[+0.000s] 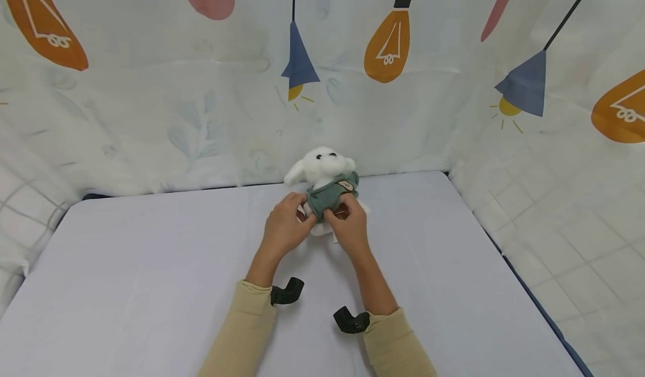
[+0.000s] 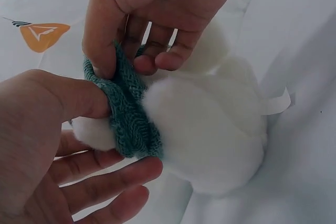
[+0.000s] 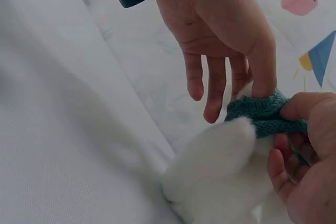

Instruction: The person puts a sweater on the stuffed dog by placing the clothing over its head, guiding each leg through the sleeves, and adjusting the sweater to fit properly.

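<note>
A white plush toy [image 1: 322,167] with floppy ears and dark eyes stands near the table's back edge. It wears a green knitted garment [image 1: 327,198] with a small label on the chest. My left hand [image 1: 287,226] pinches the garment's lower edge on the left, its thumb over the knit and fingers beneath. Opposite it, my right hand [image 1: 351,226] grips the same edge between thumb and fingers. In the left wrist view the knit [image 2: 134,114] is bunched between both hands, beside the toy's fluffy white body [image 2: 210,129]. A white tag [image 2: 278,103] sticks out from the toy.
The toy stands on a white-covered table [image 1: 151,282]. Behind it hangs a pale curtain [image 1: 227,125] printed with lamps and bulbs. Black curved wrist mounts [image 1: 287,291] jut inward from both sleeves, above the tabletop.
</note>
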Motion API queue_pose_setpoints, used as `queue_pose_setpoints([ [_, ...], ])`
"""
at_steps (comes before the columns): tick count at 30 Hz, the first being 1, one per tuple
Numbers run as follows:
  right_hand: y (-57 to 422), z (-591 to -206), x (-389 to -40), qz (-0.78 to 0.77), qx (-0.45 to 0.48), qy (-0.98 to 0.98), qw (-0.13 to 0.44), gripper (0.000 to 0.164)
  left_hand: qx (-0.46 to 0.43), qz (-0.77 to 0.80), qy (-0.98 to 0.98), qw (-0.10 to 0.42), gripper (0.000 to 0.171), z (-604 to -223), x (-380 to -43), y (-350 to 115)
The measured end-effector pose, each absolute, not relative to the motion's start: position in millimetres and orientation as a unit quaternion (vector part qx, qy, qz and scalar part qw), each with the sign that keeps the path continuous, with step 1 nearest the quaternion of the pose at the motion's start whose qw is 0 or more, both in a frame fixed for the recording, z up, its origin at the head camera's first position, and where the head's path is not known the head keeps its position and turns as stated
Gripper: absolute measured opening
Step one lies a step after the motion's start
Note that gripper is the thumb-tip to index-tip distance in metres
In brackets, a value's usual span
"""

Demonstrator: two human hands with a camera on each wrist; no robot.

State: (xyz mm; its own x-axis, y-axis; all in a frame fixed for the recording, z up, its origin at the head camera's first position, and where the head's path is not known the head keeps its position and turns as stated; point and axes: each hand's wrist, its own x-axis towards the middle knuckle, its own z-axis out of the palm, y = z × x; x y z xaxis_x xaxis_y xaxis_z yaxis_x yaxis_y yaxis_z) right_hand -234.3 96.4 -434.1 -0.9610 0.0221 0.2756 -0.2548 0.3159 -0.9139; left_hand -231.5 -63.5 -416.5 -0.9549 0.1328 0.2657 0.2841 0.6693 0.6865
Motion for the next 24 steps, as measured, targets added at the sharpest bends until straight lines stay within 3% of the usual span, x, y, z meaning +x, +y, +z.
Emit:
queue_pose_setpoints([
  [10, 97.9, -441.5, -238.5, 0.535, 0.027, -0.832, 0.143, 0.011, -0.1, -0.388, -0.909, 0.113, 0.021, -416.0, -231.3, -64.9],
  [17, 108.6, -448.2, -243.2, 0.508, -0.01, -0.847, 0.153, 0.01, -0.119, -0.408, -0.889, 0.17, 0.013, -414.6, -231.0, -68.3],
  [24, 121.7, -445.8, -245.1, 0.496, -0.036, -0.839, 0.221, 0.009, -0.157, -0.445, -0.863, 0.182, 0.012, -417.4, -233.8, -69.0],
])
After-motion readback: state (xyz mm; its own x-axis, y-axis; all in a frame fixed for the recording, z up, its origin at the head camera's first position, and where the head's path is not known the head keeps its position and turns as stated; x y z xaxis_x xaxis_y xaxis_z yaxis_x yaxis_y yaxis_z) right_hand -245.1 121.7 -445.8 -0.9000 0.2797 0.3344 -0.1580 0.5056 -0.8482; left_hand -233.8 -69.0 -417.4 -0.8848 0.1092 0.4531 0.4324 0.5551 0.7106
